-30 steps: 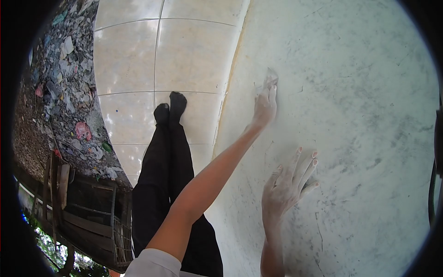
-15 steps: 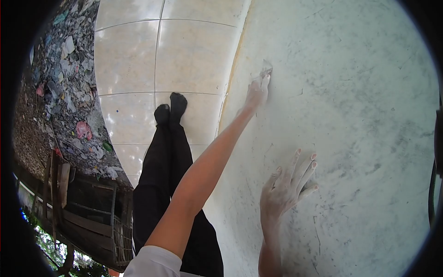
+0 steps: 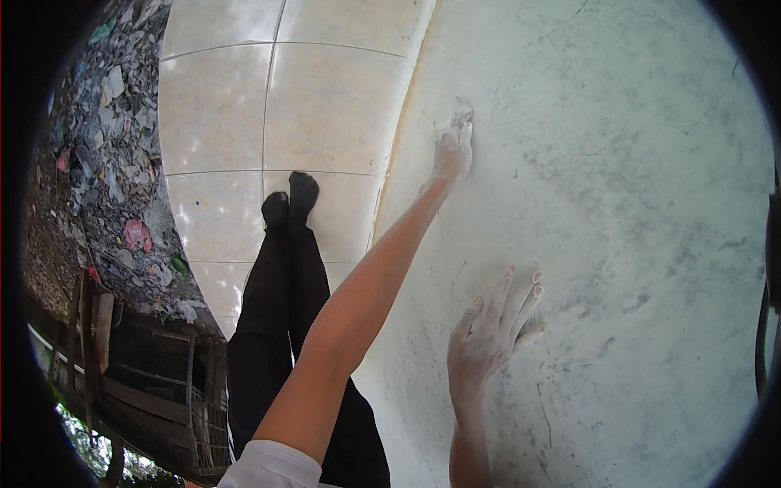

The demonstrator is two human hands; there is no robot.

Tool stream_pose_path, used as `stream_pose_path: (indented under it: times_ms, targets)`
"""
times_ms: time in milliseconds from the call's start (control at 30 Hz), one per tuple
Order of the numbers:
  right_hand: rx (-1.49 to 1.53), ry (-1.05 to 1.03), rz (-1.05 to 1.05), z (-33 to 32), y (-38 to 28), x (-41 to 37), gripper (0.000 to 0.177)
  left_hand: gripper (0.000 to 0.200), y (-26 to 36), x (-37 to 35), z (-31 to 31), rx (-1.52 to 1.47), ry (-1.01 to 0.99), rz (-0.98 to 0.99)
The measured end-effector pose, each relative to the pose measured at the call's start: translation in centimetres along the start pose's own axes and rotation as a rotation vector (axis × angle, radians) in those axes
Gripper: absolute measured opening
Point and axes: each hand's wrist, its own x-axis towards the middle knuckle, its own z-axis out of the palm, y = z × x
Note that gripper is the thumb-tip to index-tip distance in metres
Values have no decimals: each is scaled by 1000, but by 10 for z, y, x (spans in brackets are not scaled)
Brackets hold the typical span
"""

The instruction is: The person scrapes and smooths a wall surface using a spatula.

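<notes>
My left hand (image 3: 452, 156), coated in white dust, reaches far up along the pale greenish wall (image 3: 634, 228). Its fingers are closed on a thin greyish piece (image 3: 462, 114), which lies against the wall surface; I cannot tell its kind. Lower down, my right hand (image 3: 492, 333) rests against the same wall with fingers spread, dusty as well and holding nothing. Dark smudges and fine cracks mark the wall around both hands.
Beige floor tiles (image 3: 321, 106) run along the foot of the wall, where my dark-socked feet (image 3: 303, 195) stand. Beyond the tiled edge lies littered ground (image 3: 122, 171). Wooden boards (image 3: 104, 329) and a metal grate (image 3: 210, 431) are at lower left.
My left hand, with the greyish piece, has slid slightly farther up the wall. The right hand keeps its place on it. The whole view has shifted a little.
</notes>
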Motion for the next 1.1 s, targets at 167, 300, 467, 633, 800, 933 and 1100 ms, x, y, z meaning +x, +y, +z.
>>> stream_pose_path:
  times_ms: [167,300,467,633,800,933,1100]
  targets:
    - [82,-11,20,-7,-2,7,52,43,-43,-113,43,42,246,506]
    - [-63,4,-17,-8,0,12,52,44,-42,-83,25,17,133,333]
    - [-96,3,-16,-6,-2,15,54,44,-42,-20,13,-27,100,203]
    - [-15,18,-5,-11,0,13,53,43,-81,-169,47,-140,24,383]
    - [1,-14,-21,-13,1,12,56,41,-58,-97,29,-25,115,243]
    - [-23,-7,-18,-16,-1,13,56,42,-37,-65,24,31,149,320]
    - [-117,50,46,-35,10,5,56,41,-68,-200,48,-79,-73,490]
